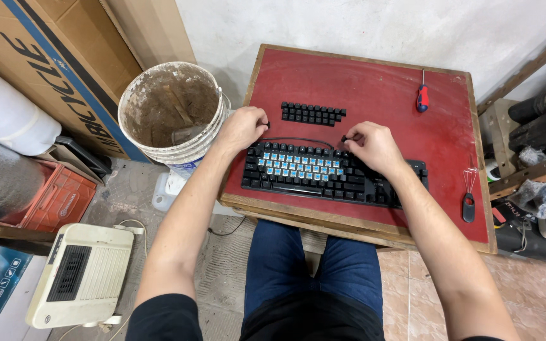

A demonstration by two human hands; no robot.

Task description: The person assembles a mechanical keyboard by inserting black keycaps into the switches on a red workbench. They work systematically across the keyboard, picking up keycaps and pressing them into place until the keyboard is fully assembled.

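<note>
our black keyboard [333, 179] lies near on the red tabletop [380, 88], blue switches bared mid-board. our right hand [374, 146] pinches a small keycap at its far edge; our left hand [242, 128] is curled, contents unclear. pulled keycaps [313, 113] sit farther; a slip could scatter them

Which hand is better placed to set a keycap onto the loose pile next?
Left, probably. The left hand sits right beside the keycap pile on the red table, while the right hand rests on the keyboard, fingertips pinched.
</note>
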